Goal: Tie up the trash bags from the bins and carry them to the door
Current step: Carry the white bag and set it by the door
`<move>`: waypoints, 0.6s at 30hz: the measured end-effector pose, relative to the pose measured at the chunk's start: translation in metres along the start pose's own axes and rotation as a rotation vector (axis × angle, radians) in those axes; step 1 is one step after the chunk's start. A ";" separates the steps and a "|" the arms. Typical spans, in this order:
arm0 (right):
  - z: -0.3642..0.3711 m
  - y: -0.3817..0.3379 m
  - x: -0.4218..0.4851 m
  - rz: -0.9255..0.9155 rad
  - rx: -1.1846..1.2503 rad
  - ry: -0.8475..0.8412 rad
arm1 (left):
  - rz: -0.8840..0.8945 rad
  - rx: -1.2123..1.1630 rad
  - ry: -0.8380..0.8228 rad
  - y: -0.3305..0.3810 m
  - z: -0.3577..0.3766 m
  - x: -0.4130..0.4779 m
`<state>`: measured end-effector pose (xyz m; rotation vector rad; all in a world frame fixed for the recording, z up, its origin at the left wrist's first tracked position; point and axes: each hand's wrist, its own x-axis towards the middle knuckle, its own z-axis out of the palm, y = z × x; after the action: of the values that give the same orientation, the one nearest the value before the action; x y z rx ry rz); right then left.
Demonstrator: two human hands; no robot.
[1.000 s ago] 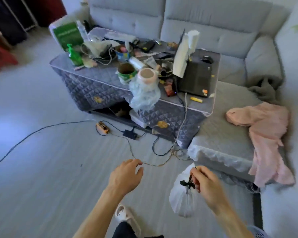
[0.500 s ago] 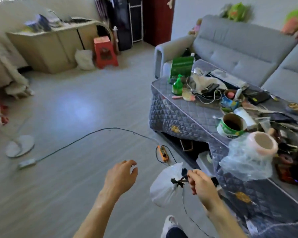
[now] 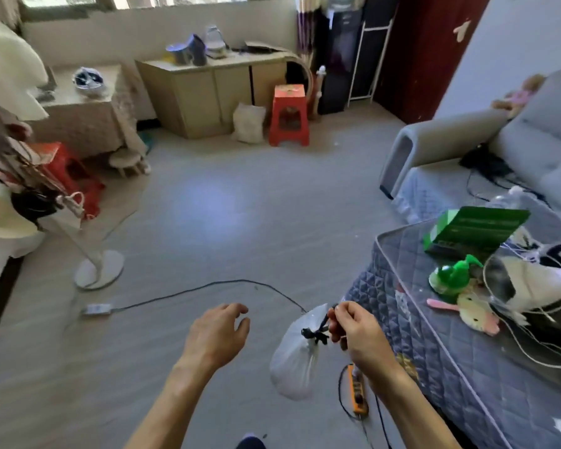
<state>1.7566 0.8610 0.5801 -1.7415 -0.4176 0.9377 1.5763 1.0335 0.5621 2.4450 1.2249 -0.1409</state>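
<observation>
A small white trash bag [image 3: 293, 358] hangs in the air low in the frame, its neck tied shut with a black drawstring knot [image 3: 314, 335]. My right hand [image 3: 357, 332] pinches the black tie at the top and carries the bag. My left hand [image 3: 216, 335] hovers just left of the bag with fingers loosely curled and holds nothing. A dark red door [image 3: 425, 53] stands at the far right of the room.
A quilted low table [image 3: 441, 351] with clutter sits right beside me; a grey sofa [image 3: 538, 140] lies behind it. A black cable [image 3: 208, 288] and an orange power strip [image 3: 358, 395] cross the floor. A fan stand [image 3: 99, 268], red stools [image 3: 289, 115] and a cabinet [image 3: 208, 89] lie ahead.
The view has swung left from the sofa and table toward the open room and the far door. The bag stays hanging from my right hand; my left hand stays beside it.
</observation>
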 end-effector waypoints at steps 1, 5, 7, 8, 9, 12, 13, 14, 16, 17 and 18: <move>0.000 -0.015 0.028 -0.008 0.003 -0.009 | -0.012 -0.006 -0.001 0.002 -0.006 0.026; 0.008 -0.063 0.134 0.001 0.024 -0.011 | 0.000 -0.005 -0.011 0.007 -0.027 0.139; 0.012 -0.080 0.187 0.010 0.043 0.028 | 0.032 -0.008 -0.007 0.007 -0.038 0.200; 0.014 -0.089 0.213 0.014 0.056 0.055 | 0.047 -0.011 -0.005 0.007 -0.044 0.233; 0.015 -0.098 0.238 0.018 0.049 0.085 | 0.063 -0.010 -0.003 0.006 -0.052 0.267; 0.020 -0.132 0.307 0.010 -0.041 0.157 | 0.126 0.002 -0.001 0.002 -0.085 0.373; 0.020 -0.145 0.329 -0.002 -0.075 0.175 | 0.137 0.005 0.002 0.000 -0.097 0.406; 0.020 -0.159 0.351 -0.009 -0.110 0.190 | 0.143 0.009 0.001 0.000 -0.109 0.439; 0.017 -0.187 0.393 0.002 -0.130 0.237 | 0.164 0.024 -0.010 0.005 -0.131 0.498; 0.015 -0.201 0.413 0.010 -0.116 0.261 | 0.175 0.028 -0.022 0.009 -0.141 0.524; 0.012 -0.214 0.434 0.014 -0.097 0.283 | 0.185 0.028 -0.029 0.013 -0.148 0.549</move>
<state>2.0558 1.2405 0.6059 -1.9345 -0.2699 0.6761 1.9092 1.4946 0.5570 2.5560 0.9844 -0.1411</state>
